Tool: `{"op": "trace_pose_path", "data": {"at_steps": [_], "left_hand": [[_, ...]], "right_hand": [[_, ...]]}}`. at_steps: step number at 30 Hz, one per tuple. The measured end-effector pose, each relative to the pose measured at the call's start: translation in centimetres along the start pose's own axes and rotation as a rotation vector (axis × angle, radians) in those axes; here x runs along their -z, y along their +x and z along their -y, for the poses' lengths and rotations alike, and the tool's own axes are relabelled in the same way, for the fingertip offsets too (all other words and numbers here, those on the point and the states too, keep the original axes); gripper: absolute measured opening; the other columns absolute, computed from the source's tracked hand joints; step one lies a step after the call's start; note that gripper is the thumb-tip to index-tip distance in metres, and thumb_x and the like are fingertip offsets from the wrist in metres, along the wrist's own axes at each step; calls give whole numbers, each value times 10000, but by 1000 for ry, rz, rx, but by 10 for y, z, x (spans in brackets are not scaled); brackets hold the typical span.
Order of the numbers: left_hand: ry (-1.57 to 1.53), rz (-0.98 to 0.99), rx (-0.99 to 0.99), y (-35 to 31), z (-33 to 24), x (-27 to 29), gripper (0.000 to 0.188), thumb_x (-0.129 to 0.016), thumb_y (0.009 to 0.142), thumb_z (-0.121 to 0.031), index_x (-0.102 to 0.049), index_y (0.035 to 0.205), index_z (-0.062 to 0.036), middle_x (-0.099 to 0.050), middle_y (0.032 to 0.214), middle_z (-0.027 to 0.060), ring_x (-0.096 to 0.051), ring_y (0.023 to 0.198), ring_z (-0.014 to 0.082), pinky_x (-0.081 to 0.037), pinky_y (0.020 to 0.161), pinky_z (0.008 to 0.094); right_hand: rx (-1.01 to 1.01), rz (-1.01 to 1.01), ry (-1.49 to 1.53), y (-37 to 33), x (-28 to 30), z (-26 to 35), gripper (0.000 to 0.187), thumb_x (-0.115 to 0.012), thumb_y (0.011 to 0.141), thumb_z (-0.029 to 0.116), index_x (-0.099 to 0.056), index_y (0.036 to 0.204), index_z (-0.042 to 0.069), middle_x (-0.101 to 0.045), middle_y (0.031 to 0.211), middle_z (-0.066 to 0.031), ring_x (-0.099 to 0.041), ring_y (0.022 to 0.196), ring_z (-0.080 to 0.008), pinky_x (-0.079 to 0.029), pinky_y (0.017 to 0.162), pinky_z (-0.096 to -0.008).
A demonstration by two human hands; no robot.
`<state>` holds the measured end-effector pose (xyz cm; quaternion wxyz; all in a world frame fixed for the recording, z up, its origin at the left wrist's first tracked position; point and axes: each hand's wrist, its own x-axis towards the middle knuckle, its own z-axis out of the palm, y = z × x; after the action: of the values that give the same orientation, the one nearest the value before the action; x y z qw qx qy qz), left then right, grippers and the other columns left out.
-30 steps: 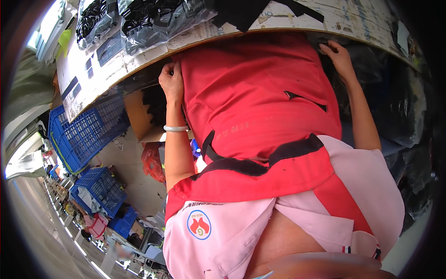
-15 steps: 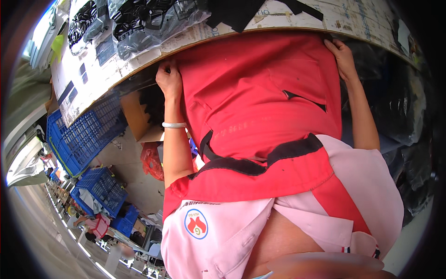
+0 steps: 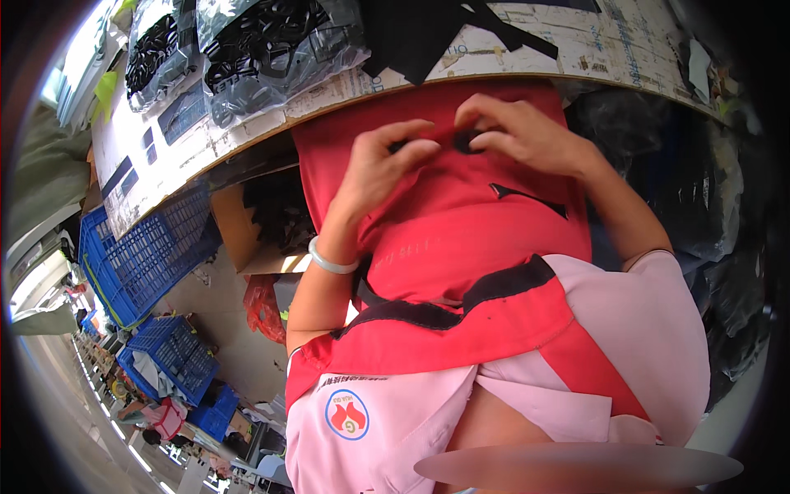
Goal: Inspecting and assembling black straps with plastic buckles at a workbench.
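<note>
A red apron with black trim covers my lap and reaches under the table edge. Over its upper part both my hands hover close together, fingers curled toward each other. My left hand has its thumb and forefinger apart; a dark patch shows between them, too unclear to name. My right hand is bent round a small dark, rounded thing at its thumb and fingertips, whose kind I cannot make out. On the apron's right side lies a black-edged pocket opening.
Ahead, the worn table bears clear bags of black parts and black fabric pieces. Blue crates, a cardboard box and a red plastic bag stand left. Dark plastic-wrapped goods crowd the right.
Both hands have left the apron's far left and right edges and come inward over its middle. The apron's far part has sagged a little toward me.
</note>
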<state>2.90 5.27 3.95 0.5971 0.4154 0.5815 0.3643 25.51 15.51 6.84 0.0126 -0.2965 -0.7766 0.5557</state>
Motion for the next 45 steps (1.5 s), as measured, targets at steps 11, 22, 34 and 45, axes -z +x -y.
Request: {"op": "trace_pose_path", "data": {"at_steps": [11, 22, 34, 45], "left_hand": [[-176, 93, 172, 3, 27, -2, 227, -628, 934, -249, -676, 940, -27, -580, 688, -15, -507, 594, 47, -391, 518, 196], [-776, 56, 113, 10, 33, 11, 229, -587, 955, -236, -617, 928, -10, -593, 752, 65, -574, 646, 150, -467, 548, 264], [-481, -251, -104, 3, 12, 7, 198, -636, 926, -158, -668, 873, 30, -549, 603, 2, -456, 488, 58, -339, 446, 202], [-263, -423, -248, -3, 18, 2, 164, -663, 884, -60, -677, 1018, 34, -578, 682, -40, -472, 559, 31, -355, 476, 194]], "right_hand": [[216, -423, -296, 55, 47, -19, 160, -585, 895, 169, -647, 1006, 71, -644, 934, -91, -633, 858, -242, -495, 768, -327], [253, -334, -660, 101, 70, -28, 327, -674, 786, 67, -553, 1086, 110, -517, 997, -63, -585, 847, -288, -484, 756, -371], [256, -440, -79, 57, 25, 61, 138, -659, 873, 115, -615, 992, 61, -578, 759, 34, -508, 582, -65, -409, 529, -211], [-194, -133, 758, 59, -41, 21, 213, -618, 922, 239, -608, 866, 33, -546, 613, 23, -435, 426, -13, -317, 371, -173]]}}
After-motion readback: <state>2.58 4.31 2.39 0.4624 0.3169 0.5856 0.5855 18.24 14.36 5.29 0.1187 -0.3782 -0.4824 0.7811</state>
